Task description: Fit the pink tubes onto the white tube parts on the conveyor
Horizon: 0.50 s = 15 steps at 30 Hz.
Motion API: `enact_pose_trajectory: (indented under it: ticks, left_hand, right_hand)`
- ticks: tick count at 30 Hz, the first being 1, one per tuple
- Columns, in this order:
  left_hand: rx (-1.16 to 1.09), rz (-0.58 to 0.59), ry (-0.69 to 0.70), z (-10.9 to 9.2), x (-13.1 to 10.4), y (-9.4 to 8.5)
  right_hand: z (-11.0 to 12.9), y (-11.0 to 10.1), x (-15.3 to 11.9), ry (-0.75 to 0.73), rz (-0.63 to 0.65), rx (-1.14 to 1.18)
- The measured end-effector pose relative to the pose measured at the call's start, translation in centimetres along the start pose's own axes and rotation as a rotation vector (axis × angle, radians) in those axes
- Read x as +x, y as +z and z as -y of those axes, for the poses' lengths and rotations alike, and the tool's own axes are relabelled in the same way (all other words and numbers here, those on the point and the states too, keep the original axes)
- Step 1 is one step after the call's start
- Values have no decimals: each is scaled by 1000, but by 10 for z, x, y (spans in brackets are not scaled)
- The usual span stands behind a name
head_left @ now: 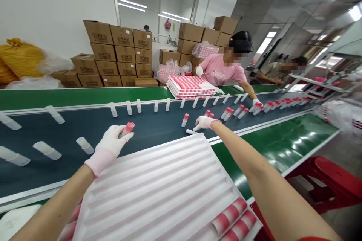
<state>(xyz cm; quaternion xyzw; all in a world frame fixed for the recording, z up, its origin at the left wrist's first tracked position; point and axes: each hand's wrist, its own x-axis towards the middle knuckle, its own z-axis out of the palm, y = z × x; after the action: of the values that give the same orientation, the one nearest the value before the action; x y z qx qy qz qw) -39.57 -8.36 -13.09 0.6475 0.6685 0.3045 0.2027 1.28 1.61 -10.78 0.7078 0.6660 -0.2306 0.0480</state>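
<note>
Gloved in white, my left hand (111, 141) is closed round a pink-and-white tube (129, 127), held upright above the dark conveyor belt (152, 130). My right hand (204, 122), gloved too, has its bent fingers on a white tube (190, 131) lying on the belt. A pink-topped tube (184, 120) stands just left of that hand, and a couple more are partly hidden behind it. Below both hands is a white ridged tray (158, 184). Pink-and-white tubes (229, 216) lie in rows in its near right corner.
White tubes (47, 150) stand along the belt to the left, pink-topped ones (271, 105) to the right. Across the belt, a person in pink (223, 69) reaches to the tubes beside stacked filled trays (190, 86). Cartons (121, 51) line the wall. A red stool (330, 180) stands right.
</note>
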Motion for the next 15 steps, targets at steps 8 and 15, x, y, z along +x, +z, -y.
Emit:
enact_pose_trajectory:
  ticks: [8, 15]
  left_hand:
    - [-448, 162, -142, 4, 43, 48]
    - [-496, 193, -183, -17, 64, 89]
  right_hand:
    - [-6, 44, 32, 11, 84, -24]
    - [-30, 52, 27, -99, -160, 267]
